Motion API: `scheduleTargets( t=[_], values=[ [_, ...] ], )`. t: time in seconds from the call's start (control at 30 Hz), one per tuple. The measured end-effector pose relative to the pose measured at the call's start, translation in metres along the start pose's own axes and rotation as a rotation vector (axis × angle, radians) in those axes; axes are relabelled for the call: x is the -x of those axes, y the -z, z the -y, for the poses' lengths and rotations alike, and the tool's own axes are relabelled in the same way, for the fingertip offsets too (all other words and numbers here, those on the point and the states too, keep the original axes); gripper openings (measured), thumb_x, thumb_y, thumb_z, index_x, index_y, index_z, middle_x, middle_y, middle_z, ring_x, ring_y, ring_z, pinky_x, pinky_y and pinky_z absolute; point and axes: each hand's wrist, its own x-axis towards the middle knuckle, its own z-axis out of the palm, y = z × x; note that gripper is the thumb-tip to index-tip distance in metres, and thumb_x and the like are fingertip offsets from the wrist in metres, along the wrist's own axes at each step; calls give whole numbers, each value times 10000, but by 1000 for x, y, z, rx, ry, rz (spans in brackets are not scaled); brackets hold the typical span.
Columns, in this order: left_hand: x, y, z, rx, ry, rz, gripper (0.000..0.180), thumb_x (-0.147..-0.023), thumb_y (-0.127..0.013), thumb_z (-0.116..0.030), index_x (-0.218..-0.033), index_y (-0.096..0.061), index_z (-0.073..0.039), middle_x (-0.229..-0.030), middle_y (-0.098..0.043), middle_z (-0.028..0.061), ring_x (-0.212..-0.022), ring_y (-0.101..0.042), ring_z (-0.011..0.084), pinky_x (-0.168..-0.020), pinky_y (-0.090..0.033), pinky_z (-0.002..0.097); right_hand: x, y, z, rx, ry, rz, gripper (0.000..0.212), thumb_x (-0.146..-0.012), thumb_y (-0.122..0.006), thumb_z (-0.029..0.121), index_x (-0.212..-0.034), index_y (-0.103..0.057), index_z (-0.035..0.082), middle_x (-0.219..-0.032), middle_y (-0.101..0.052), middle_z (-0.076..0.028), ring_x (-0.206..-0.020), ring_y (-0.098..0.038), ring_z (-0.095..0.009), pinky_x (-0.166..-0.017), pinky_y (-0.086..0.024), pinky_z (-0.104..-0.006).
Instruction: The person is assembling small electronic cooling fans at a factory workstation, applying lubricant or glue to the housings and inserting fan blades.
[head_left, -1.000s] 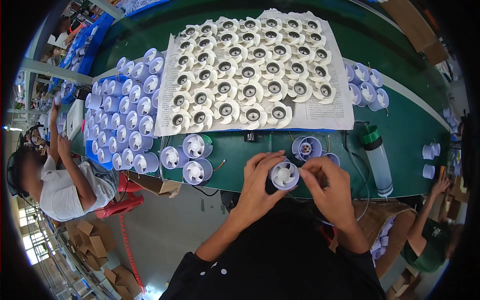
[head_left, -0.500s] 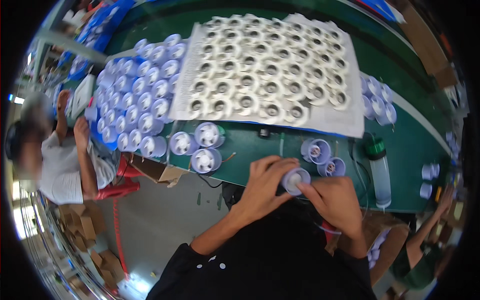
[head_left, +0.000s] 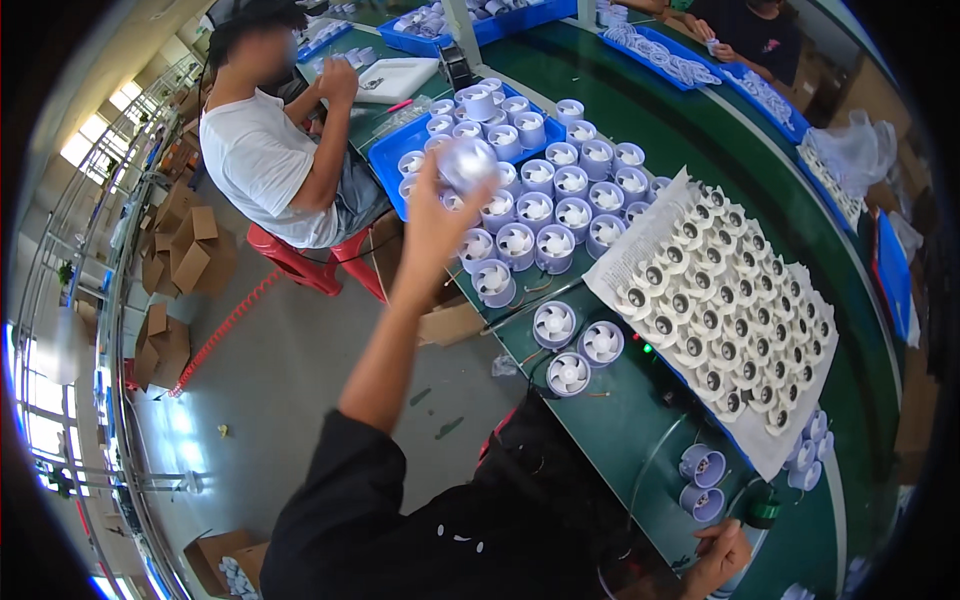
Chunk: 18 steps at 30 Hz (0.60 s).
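My left hand (head_left: 432, 235) is raised over the far-left group of fans, fingers closed round a small lavender fan cup (head_left: 467, 164), blurred by motion. Below and beside it stand several lavender round housings with white fan blades (head_left: 535, 207), some in a blue tray (head_left: 385, 160). Low at the right, my right hand (head_left: 718, 560) has its fingers curled against a clear syringe-like tube with a green cap (head_left: 763, 513); part of the tube is hidden by the hand. Two lavender cups with wires inside (head_left: 702, 480) stand just beyond that hand.
A paper-covered board (head_left: 640, 235) bears rows of white fan-like parts. Three fans (head_left: 568, 373) stand near the green table's front edge. A person in a white shirt (head_left: 265, 160) sits at the left on a red stool (head_left: 290, 262). Open cardboard boxes (head_left: 195, 250) lie on the floor.
The view has turned left. My left hand has moved from in front of me out to the far-left fans with the cup. My right hand has left the cup and is at the green-capped tube.
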Motion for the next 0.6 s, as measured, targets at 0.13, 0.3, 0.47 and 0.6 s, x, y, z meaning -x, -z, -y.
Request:
scheduleTargets(
  t=[0.13,0.3,0.47,0.6],
  values=[
    [-132,66,122,-520,-25,-251,658,-672,-824,-371,-1178,-584,-26,-1096,-647,199,-1016,-626,326,-893,-473,398,6,3,0,50,2,10,501,-995,-488,306,-659,-662,-23,-518,-493,-49,-475,-459,-132,-472,-341,-298],
    [-199,110,255,-803,329,-263,778,-612,-813,-470,-1235,-579,-66,-1240,-596,179,-1169,-556,345,-969,-438,439,-1,-2,11,-4,51,41,449,-959,-474,201,-593,-610,-21,-477,-388,-43,-432,-391,-144,-451,-252,-319],
    [-226,123,280,-988,162,-27,715,-705,-754,-359,-1269,-530,20,-1213,-588,264,-1124,-580,383,-970,-445,429,-39,9,28,101,174,139,167,-816,-610,31,-654,-627,-3,-569,-496,-101,-532,-503,-262,-500,-358,-364],
    [-167,53,173,-624,-379,-64,357,-867,-619,-137,-1187,-591,19,-1137,-637,196,-1045,-622,319,-888,-473,391,-73,3,31,157,191,56,79,-742,-714,3,-794,-654,8,-667,-547,-94,-579,-520,-246,-517,-390,-327]
  ],
)
